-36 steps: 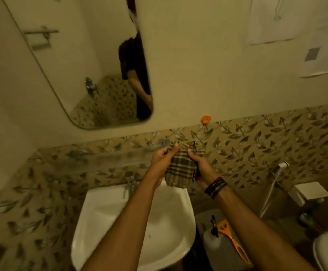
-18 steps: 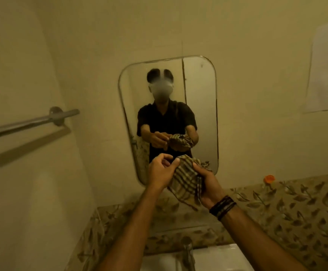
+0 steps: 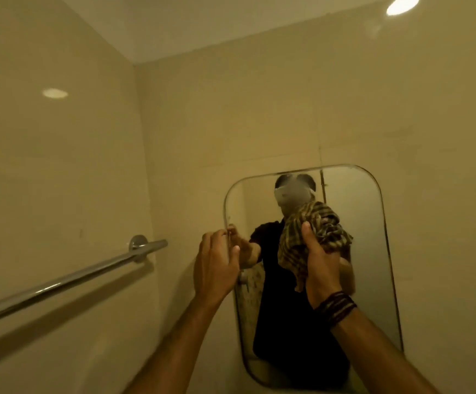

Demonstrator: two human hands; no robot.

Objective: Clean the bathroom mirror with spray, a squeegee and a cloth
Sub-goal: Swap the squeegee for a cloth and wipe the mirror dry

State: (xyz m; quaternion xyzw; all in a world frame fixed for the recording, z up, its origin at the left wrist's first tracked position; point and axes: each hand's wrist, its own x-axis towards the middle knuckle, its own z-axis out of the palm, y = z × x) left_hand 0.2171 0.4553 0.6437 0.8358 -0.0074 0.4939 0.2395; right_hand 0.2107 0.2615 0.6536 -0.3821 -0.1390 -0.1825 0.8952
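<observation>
The rounded-corner bathroom mirror (image 3: 370, 251) hangs on the wall ahead, right of centre. My right hand (image 3: 320, 261) grips a bunched checked cloth (image 3: 310, 231) and holds it up against the glass in the mirror's upper middle. My left hand (image 3: 216, 263) is raised at the mirror's left edge, fingers relaxed, with fingertips at the rim; it holds nothing. The spray and squeegee are out of view. A person's reflection in dark clothes shows in the glass.
A chrome towel rail (image 3: 69, 282) runs along the left wall, its end mount close to my left hand. Plain beige tiled walls surround the mirror. A ceiling light (image 3: 402, 5) glows at the top right.
My view has tilted up, away from the sink. My right hand has lifted the cloth to the mirror glass. My left hand has let go of the cloth and moved to the mirror's left edge.
</observation>
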